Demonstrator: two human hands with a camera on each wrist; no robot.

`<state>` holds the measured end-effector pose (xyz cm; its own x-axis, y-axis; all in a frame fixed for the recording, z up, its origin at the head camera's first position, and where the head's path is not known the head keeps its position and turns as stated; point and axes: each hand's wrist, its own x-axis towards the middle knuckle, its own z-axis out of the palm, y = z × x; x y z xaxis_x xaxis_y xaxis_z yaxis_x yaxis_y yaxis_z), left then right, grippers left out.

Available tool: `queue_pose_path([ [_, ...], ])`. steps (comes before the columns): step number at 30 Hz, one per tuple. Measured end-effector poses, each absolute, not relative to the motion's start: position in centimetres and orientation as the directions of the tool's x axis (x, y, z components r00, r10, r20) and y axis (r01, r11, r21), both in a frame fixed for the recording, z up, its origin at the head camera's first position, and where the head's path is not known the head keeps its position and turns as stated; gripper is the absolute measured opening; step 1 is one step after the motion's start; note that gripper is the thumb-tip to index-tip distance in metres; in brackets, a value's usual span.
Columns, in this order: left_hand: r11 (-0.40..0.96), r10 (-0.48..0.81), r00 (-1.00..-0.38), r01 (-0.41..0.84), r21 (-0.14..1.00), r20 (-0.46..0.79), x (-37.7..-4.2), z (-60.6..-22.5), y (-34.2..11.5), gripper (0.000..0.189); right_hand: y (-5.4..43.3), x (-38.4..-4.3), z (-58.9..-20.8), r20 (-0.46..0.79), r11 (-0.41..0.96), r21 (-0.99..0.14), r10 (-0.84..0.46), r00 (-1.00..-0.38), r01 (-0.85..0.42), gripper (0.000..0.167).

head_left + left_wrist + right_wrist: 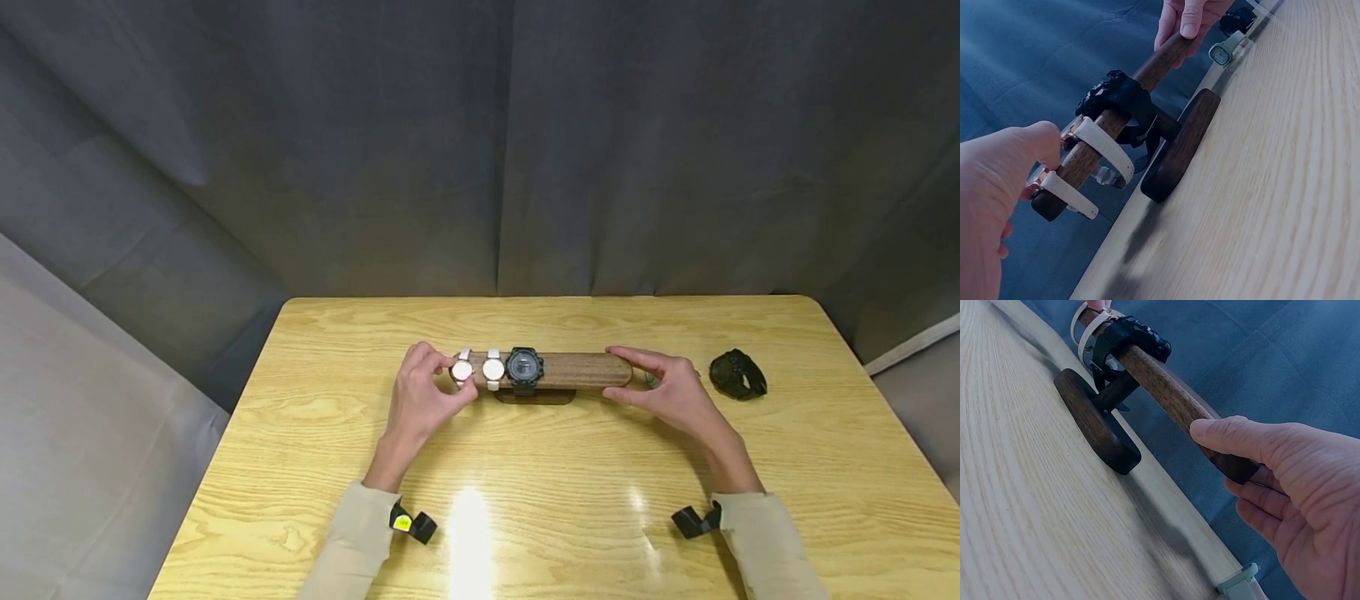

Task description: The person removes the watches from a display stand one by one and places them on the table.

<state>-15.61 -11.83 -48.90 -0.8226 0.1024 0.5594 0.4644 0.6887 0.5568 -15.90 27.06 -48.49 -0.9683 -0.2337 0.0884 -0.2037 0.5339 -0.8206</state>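
Observation:
A dark wooden watch stand (581,370) stands on the table, its long bar raised above a short base (1188,140). Two watches with white straps are round the bar's left part: the end white watch (462,370) and a second white watch (493,369). Beside them sits a chunky black watch (524,365). My left hand (418,393) pinches the end white watch between thumb and forefinger. At the bar's other end, my right hand (681,393) grips the wood, thumb on the near side and fingers on the far side.
A dark bulky watch (737,374) lies on the table to the right of my right hand. Nearer that hand lies a pale green watch (1220,54), mostly hidden in the head view. Beyond the table's (360,325) back edge hangs a dark grey curtain (420,167).

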Motion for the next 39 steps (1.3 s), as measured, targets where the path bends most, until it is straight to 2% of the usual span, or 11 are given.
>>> queue_pose_path([
  [26, 0.693, 0.037, -0.861, 0.388, 0.608, 0.507, -16.0, -48.5, -13.0, 0.027, 27.1, -15.9, -48.7, 0.098, 0.513, -0.833, -0.231, -0.968, -0.206, 0.062],
  [39, 0.653, 0.011, -0.871, 0.378, 0.656, 0.491, -16.3, -48.6, -13.6, 0.028, 27.0, -15.8, -48.6, 0.093, 0.524, -0.828, -0.223, -0.97, -0.199, 0.064],
])
